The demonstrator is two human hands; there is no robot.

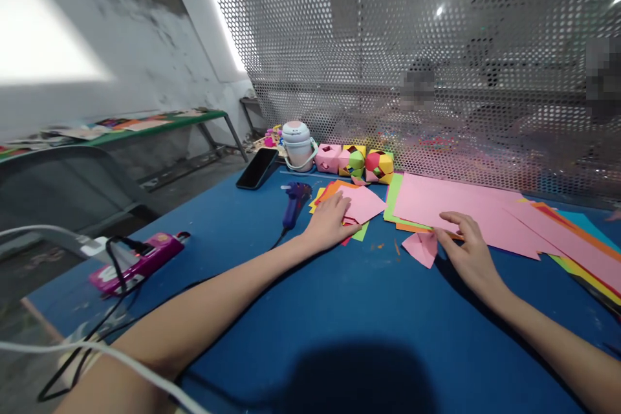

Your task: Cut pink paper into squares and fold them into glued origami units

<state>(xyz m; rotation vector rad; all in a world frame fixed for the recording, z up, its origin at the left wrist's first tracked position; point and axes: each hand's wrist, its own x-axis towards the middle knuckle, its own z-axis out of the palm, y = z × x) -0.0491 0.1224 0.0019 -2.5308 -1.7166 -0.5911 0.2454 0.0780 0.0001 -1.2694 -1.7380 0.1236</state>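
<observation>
From where I stand, the folded pink piece (pixel 420 248) sits on the blue desk (pixel 334 310), between the two hands. The right hand (pixel 445 225) is loosely curled, thumb and fingers apart; its thumb reaches the piece's edge, though I cannot tell if it touches. The left hand (pixel 348 212) lies palm down, fingers lightly spread, on the stack of coloured squares (pixel 365 203). The folded paper looks very light, crisp along its creases and easily crushed; I'd pinch it gently at a layered fold, not the thin points.
</observation>
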